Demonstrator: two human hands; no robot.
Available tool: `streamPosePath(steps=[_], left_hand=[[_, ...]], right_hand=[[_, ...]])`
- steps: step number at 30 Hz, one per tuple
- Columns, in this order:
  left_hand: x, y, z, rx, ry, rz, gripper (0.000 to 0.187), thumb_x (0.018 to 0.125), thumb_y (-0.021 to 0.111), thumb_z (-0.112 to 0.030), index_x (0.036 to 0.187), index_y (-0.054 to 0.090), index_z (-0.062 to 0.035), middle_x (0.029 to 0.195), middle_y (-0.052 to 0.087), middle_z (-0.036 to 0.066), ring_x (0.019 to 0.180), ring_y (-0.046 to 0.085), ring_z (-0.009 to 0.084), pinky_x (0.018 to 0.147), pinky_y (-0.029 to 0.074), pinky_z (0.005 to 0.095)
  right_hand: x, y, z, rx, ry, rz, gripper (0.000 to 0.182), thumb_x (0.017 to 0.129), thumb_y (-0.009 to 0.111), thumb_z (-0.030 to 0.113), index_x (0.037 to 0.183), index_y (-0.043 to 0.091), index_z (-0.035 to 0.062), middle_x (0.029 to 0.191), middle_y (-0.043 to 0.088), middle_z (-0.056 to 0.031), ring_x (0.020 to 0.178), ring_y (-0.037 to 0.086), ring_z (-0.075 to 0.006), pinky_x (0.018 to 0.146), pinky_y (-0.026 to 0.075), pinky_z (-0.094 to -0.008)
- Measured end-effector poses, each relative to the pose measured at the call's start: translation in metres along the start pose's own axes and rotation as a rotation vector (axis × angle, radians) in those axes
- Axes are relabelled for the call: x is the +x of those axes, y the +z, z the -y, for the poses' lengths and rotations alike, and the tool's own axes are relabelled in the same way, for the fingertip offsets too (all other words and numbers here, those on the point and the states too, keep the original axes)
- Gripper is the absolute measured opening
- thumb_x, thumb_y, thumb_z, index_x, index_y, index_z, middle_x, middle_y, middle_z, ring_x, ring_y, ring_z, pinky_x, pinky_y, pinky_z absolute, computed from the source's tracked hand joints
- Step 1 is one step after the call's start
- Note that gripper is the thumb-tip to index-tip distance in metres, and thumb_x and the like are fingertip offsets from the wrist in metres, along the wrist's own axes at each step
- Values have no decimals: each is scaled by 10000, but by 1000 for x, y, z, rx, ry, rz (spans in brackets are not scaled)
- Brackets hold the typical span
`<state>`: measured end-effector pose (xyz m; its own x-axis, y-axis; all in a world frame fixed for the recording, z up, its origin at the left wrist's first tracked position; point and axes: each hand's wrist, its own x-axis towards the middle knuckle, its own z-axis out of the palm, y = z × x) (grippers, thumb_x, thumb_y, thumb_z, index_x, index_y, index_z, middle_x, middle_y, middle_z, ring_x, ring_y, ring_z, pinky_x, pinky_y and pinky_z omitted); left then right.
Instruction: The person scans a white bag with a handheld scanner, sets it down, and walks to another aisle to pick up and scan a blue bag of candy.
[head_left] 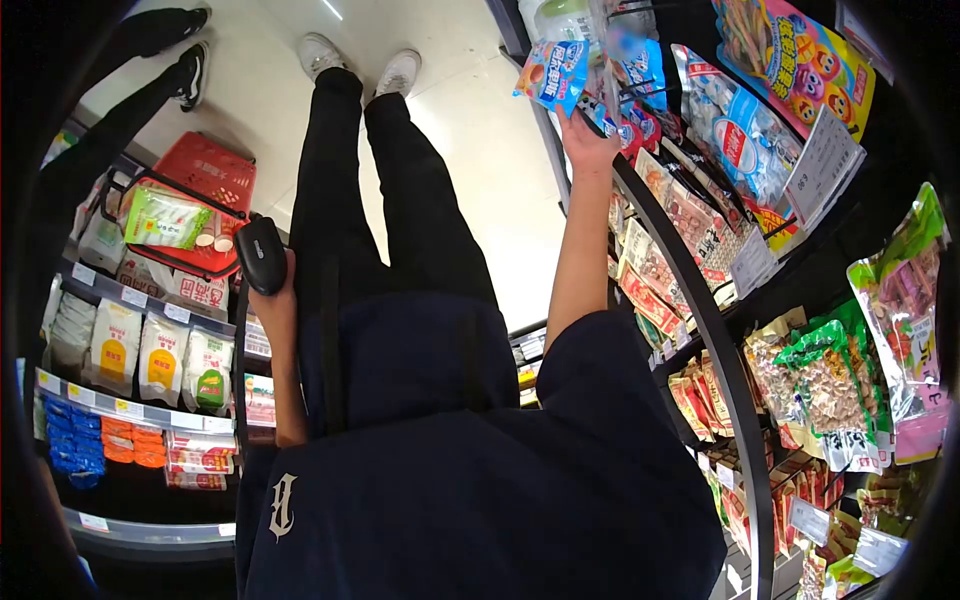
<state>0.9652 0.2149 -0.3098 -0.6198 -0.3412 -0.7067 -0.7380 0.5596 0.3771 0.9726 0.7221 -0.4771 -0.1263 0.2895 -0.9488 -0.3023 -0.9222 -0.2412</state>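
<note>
My right hand (590,148) reaches out to the upper right, beside the shelf rack. Its fingers pinch the lower edge of a small blue snack bag (553,76) with orange and white print. My left hand (272,290) is closed round a thick black handle (262,256) at the left of my body. Just beyond it is a red shopping basket (205,168), which holds a green and white packet (168,218) and some round-ended items. Part of the left fingers is hidden behind the handle.
On the right, a curved black rack (700,300) bears hanging snack bags and price tags. Left shelves (130,400) hold white, blue and orange packets. Another person's dark-clad legs (125,125) stand at the upper left. Pale floor tiles (455,140) show around my shoes.
</note>
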Motion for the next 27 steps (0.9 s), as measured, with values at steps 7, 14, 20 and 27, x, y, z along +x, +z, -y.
streamPosePath(steps=[7, 14, 20, 27], left_hand=[[-2, -1, 2, -102, 17, -8, 299, 853, 758, -200, 1003, 672, 45, 915, 701, 89, 859, 630, 141, 809, 483, 301], [-3, 0, 10, -133, -2, -26, 317, 840, 771, -227, 977, 671, 40, 906, 706, 108, 844, 633, 149, 790, 487, 311], [-4, 1, 15, -90, -20, -34, 400, 827, 775, -317, 966, 672, 44, 879, 701, 126, 834, 631, 157, 788, 485, 337], [-13, -12, -4, -175, 33, -54, 383, 837, 754, -330, 971, 681, 21, 871, 702, 137, 825, 645, 182, 783, 486, 336]], right_hand=[[-40, -27, -32, -734, -64, 81, 274, 844, 604, -3, 1086, 515, -96, 1143, 536, -165, 1144, 533, -274, 1043, 464, -468], [-91, -65, -50, -1071, -28, 60, 624, 761, 659, -135, 1305, 365, -218, 1377, 396, -281, 1173, 553, -281, 1015, 496, -392], [-151, -56, -68, -1444, -211, 72, 514, 709, 781, -35, 1183, 596, -105, 1086, 663, -218, 986, 647, -221, 893, 502, -277], [-200, -24, -58, -1755, -420, 255, 300, 778, 731, -26, 1069, 673, -73, 968, 711, -149, 855, 664, -155, 791, 511, -248]])
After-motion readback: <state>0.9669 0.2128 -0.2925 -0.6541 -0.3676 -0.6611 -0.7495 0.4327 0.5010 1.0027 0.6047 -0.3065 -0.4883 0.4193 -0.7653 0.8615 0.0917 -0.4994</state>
